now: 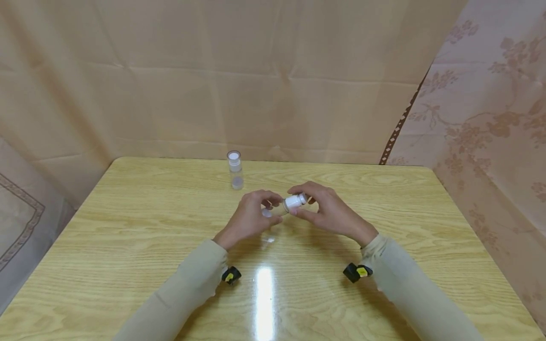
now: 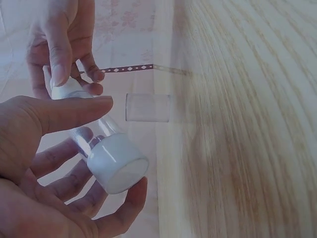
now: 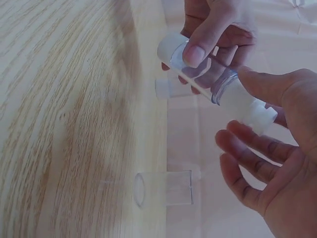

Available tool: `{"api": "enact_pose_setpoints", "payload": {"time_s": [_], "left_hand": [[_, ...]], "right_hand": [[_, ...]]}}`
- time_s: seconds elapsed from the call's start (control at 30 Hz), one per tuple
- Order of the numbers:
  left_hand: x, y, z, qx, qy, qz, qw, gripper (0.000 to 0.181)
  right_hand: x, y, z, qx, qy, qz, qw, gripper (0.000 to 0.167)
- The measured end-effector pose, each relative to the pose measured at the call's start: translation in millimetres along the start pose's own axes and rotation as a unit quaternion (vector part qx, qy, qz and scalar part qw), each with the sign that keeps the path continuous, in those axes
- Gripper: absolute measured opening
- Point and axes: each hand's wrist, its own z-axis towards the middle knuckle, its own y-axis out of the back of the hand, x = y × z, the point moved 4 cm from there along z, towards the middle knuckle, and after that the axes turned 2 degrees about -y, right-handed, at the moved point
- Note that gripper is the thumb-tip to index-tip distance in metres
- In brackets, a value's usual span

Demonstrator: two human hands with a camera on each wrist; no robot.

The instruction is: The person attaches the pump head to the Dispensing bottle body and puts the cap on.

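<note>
A clear pump bottle (image 1: 293, 202) with a white base (image 2: 119, 166) and a white pump top (image 3: 243, 106) is held tilted between both hands above the table. My left hand (image 1: 251, 215) grips the clear body near the base, its thumb lying along one side. At the other end, my right hand (image 1: 330, 208) pinches the white pump top between thumb and fingers; some of its fingers are spread off the bottle. Below the hands, a clear cylindrical cap (image 3: 166, 188) stands on the table, apart from the bottle.
A second clear bottle (image 1: 236, 173) with a white pump stands upright near the back edge of the wood-grain table (image 1: 141, 227). Beige cloth (image 1: 256, 94) hangs behind the table, and flowered cloth (image 1: 490, 128) at the right. Light glares off the table's front middle.
</note>
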Motion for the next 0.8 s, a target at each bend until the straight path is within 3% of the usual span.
{"api": "enact_pose_setpoints", "payload": {"time_s": [0.37, 0.8], "left_hand": [[4.4, -0.3, 0.9, 0.031, 0.026, -0.039, 0.9984, 0.037], [5.0, -1.7, 1.9, 0.046, 0.019, -0.043, 0.9978, 0.037]], "right_hand": [[2.5, -0.7, 0.2, 0.002, 0.029, 0.001, 0.9996, 0.042], [1.8, -1.8, -1.9, 0.014, 0.025, -0.008, 0.9996, 0.031]]}}
